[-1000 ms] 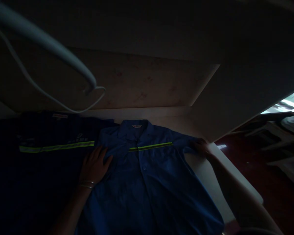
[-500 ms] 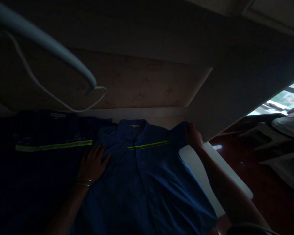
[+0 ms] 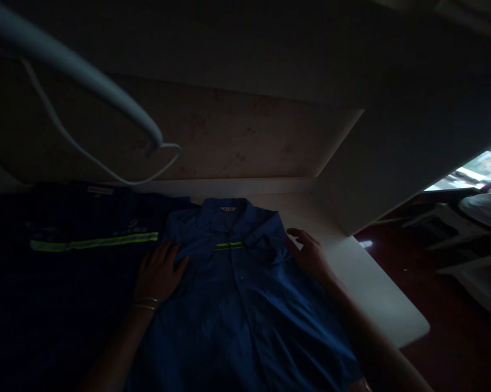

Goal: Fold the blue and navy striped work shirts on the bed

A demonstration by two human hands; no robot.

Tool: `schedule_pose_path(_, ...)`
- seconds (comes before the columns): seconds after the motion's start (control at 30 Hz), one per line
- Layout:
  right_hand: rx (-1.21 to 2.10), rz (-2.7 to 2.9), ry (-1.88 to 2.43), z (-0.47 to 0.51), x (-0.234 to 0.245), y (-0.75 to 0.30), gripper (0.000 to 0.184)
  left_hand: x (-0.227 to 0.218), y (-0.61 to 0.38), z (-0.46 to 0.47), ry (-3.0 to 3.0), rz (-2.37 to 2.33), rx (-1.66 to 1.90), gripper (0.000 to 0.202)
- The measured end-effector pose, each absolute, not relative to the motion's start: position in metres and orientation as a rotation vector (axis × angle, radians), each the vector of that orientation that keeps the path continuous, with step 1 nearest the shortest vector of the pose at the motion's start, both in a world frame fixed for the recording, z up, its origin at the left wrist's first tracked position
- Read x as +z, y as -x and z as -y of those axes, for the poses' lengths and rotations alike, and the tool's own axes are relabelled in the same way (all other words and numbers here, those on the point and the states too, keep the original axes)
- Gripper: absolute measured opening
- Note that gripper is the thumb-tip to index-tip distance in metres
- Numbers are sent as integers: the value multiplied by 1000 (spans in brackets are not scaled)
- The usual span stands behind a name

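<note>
A blue short-sleeved work shirt [image 3: 212,321] lies front up, its collar toward the back and a yellow-green stripe across the chest. Both of its sleeves are folded inward over the front. My left hand [image 3: 159,272], fingers spread, rests flat on the shirt's left side. At the right edge of the shirt is my right hand [image 3: 308,251], its thumb and fingers apart with nothing held. Whether its fingertips touch the cloth I cannot tell. A darker navy work shirt [image 3: 69,288] with a wider reflective stripe lies spread out on the left.
The white tabletop [image 3: 376,299] ends in a rounded corner at right, above a reddish floor [image 3: 445,332]. A flower-patterned back panel [image 3: 237,139] and a side panel [image 3: 376,152] enclose the surface. A white tubular arm [image 3: 85,76] with a looping cord [image 3: 82,159] hangs overhead at left.
My right hand has let go of the right sleeve and moved inward and down. That sleeve now lies folded over the chest, covering part of the stripe. My left hand stays on the shirt.
</note>
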State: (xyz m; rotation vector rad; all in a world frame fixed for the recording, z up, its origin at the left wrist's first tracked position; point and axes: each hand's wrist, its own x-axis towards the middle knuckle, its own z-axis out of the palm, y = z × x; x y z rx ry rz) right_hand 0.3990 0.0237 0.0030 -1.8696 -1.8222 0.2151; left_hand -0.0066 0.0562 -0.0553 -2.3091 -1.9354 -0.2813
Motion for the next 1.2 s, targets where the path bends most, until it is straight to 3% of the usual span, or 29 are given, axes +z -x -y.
schedule_pose_path(0.1, 239, 2031, 1938, -21, -22, -405, 56, -56, 7, -57, 2319, 1946, -298, 58)
schedule_pose_path(0.27, 142, 2207, 1810, -6, -49, -390, 30, -58, 7, -57, 2322, 1923, -310, 58)
schedule_pose_path(0.43, -5, 2054, 1552, 7, -49, -395, 23, -58, 8, -56, 2313, 1899, -320, 58)
schedule_pose_path(0.6, 50, 2063, 1382, 26, -55, -407, 21, -56, 8, -56, 2318, 1913, -352, 57)
schedule_pose_path(0.77, 91, 2097, 1576, 35, -59, -409, 40, -54, 5, -55, 2323, 1928, -360, 56)
schedule_pose_path(0.93, 307, 2159, 1598, 15, -37, -405, 37, -58, 9, -56, 2390, 1983, -437, 56)
schedule_pose_path(1.1, 367, 1592, 1764, -62, -12, -423, 42, -35, 27, -88, 2371, 2504, -844, 50)
schedule_pose_path(1.2, 708, 1383, 1865, -122, -10, -433, 43, -17, 37, -122, 2074, 2798, -963, 53)
